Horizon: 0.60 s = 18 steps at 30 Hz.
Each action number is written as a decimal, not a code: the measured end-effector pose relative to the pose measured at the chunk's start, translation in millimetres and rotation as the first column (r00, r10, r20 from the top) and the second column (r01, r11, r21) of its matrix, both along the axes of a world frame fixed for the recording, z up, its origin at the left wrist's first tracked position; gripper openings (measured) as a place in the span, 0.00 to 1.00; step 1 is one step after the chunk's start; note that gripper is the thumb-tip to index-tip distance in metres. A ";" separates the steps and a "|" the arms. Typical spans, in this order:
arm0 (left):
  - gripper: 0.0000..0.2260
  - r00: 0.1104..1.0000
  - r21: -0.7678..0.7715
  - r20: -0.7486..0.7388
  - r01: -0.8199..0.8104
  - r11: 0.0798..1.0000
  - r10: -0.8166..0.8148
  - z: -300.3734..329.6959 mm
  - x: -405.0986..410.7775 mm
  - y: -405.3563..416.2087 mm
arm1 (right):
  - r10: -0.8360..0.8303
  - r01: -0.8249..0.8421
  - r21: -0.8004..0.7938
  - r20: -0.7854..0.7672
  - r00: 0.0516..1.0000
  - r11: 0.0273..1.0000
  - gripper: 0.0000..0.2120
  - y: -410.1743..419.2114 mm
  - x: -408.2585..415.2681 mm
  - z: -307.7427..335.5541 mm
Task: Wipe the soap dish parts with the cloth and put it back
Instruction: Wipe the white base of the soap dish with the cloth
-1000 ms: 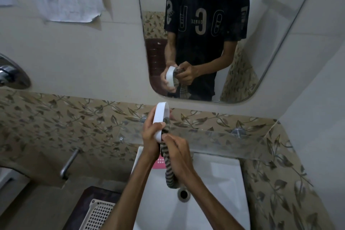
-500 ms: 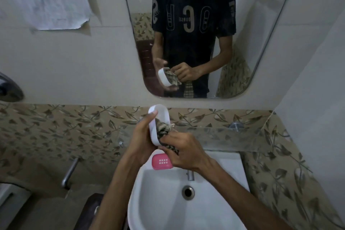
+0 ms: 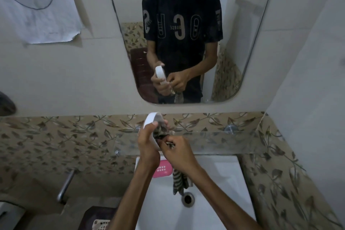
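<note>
White soap dish (image 3: 149, 121) gripped in left hand (image 3: 147, 141), right hand (image 3: 176, 152) pressing striped cloth (image 3: 162, 132) inside

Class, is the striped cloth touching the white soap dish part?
Touching. The head view shows the striped cloth bunched inside the white soap dish part, pressed there by the right hand.

White soap dish shell (image 3: 149, 120) at frame centre, with striped grey-and-dark cloth (image 3: 178, 181) bunched in it and hanging below. Pink slotted insert (image 3: 162, 169) just under, on white basin (image 3: 220, 179). Beige tile band (image 3: 56, 136) across mid-frame, patterned with brown leaves and vines. Plain off-white wall tiles (image 3: 56, 80) above. White paper (image 3: 37, 5) at upper left, marked with dark lines. Black T-shirt (image 3: 182, 26) with pale lettering in mirror at top centre. Silver tap (image 3: 65, 185) at lower left.
</note>
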<state>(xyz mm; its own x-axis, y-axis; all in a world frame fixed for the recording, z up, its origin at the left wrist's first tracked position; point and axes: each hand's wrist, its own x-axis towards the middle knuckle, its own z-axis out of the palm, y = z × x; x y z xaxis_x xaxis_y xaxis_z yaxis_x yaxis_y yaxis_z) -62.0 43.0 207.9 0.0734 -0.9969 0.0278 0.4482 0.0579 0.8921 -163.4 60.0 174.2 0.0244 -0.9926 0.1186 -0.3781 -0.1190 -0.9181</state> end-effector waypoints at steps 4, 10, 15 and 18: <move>0.23 1.000 -0.062 -0.003 0.007 0.998 -0.008 -13.7 4.8 -2.7 | 0.017 -0.013 0.040 -0.080 0.997 0.999 0.11 -8.0 -9.6 7.3; 0.17 0.997 -0.128 0.072 -0.030 0.991 0.039 -15.3 4.4 -3.4 | -0.026 0.014 0.100 0.127 0.992 0.995 0.14 6.9 9.5 2.4; 0.18 0.971 -0.208 0.230 -0.010 0.978 0.059 -5.8 3.9 1.9 | -0.017 -0.044 0.234 0.252 0.968 0.971 0.20 1.0 4.2 13.0; 0.27 0.977 -0.173 0.212 0.050 0.984 -0.013 -2.7 3.7 4.3 | 0.086 -0.120 0.116 0.263 0.961 0.986 0.20 7.1 3.6 11.0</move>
